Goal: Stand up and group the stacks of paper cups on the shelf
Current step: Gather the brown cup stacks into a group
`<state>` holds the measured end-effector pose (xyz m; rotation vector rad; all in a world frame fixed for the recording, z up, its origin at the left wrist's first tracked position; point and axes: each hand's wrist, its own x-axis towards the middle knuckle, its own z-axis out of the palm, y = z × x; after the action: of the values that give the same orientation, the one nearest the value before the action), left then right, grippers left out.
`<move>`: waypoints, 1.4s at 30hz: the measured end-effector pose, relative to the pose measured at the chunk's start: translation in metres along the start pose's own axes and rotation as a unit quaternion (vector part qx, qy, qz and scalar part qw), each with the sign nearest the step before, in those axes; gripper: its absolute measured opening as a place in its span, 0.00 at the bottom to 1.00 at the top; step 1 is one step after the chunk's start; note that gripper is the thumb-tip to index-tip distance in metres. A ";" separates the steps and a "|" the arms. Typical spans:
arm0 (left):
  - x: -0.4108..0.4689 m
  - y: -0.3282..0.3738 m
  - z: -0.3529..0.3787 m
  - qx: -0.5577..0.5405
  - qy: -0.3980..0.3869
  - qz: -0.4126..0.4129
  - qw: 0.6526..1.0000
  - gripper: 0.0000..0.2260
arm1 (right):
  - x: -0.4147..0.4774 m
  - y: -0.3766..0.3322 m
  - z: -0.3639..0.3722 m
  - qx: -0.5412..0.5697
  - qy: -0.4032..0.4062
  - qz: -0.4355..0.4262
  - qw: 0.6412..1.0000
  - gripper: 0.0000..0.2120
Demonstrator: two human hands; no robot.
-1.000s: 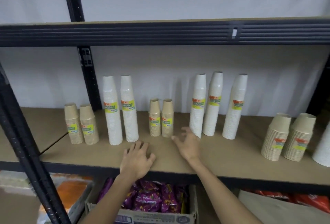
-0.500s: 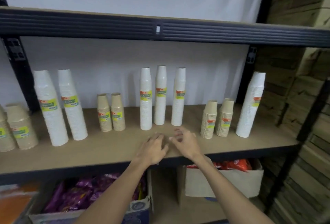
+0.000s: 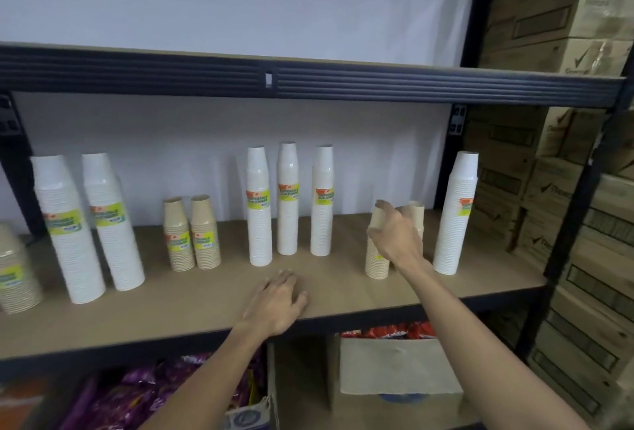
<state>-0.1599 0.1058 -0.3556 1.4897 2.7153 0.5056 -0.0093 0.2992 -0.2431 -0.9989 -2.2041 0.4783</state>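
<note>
Stacks of paper cups (image 3: 322, 203) stood upright along the brown wooden shelf (image 3: 171, 306): two tall white stacks (image 3: 68, 230), a short tan pair (image 3: 178, 237), three slim white stacks (image 3: 287, 203) behind the flat, relaxed left hand (image 3: 278, 302), then the right hand (image 3: 398, 237) curved against another tan pair (image 3: 376, 258), grip indiscernible, beside one white stack (image 3: 454, 217).

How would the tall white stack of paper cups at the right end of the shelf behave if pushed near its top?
The tall white stack of paper cups is narrow and high, so it would probably tip. Being nested paper, it is likely light.
</note>
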 end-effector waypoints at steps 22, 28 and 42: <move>-0.085 -0.161 -0.062 -0.055 0.101 -0.148 0.982 0.17 | -0.061 -0.152 0.105 0.258 -0.083 -0.132 0.953 0.32; -0.107 -0.202 -0.074 -0.050 0.098 -0.195 0.975 0.17 | -0.075 -0.191 0.144 0.278 -0.101 -0.154 0.943 0.30; -0.113 -0.207 -0.067 0.086 0.116 -0.181 0.973 0.23 | -0.106 -0.187 0.205 0.253 -0.200 -0.121 0.939 0.27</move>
<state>-0.2786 -0.1086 -0.3669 0.9700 3.1861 0.4640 -0.1987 0.0867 -0.3284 -0.3704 -2.3221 1.1407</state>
